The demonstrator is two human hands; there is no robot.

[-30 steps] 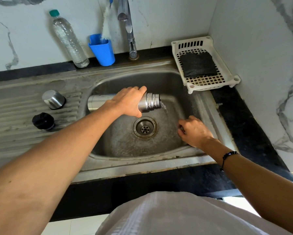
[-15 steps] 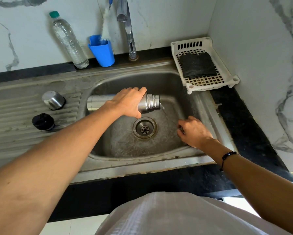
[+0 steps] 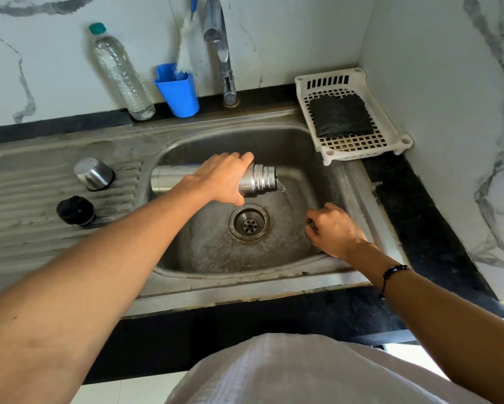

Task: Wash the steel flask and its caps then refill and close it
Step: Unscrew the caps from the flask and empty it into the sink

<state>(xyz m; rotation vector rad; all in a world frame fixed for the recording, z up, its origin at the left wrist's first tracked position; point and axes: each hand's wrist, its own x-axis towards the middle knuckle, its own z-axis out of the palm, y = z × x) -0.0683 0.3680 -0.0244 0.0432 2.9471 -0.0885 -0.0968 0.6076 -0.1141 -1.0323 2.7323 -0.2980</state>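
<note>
My left hand (image 3: 224,177) grips the steel flask (image 3: 259,180) around its upper body and holds it lying sideways over the sink basin (image 3: 274,258). The flask's threaded mouth points right and a thin stream of water (image 3: 285,195) runs out of it towards the drain (image 3: 249,224). My right hand (image 3: 333,230) rests against the basin's right wall, fingers loosely curled, with nothing visible in it. The steel cap (image 3: 93,173) and the black inner cap (image 3: 75,210) stand on the ribbed drainboard (image 3: 26,199) at the left.
The tap (image 3: 220,48) rises behind the basin. A blue cup (image 3: 178,93) holding a bottle brush and a clear plastic bottle (image 3: 119,71) stand against the back wall. A white plastic tray (image 3: 390,121) with a dark scrub pad (image 3: 339,116) sits at the back right corner.
The water from the flask's mouth thinned to a trickle and now runs a little fuller again. Both hands and the flask have barely moved.
</note>
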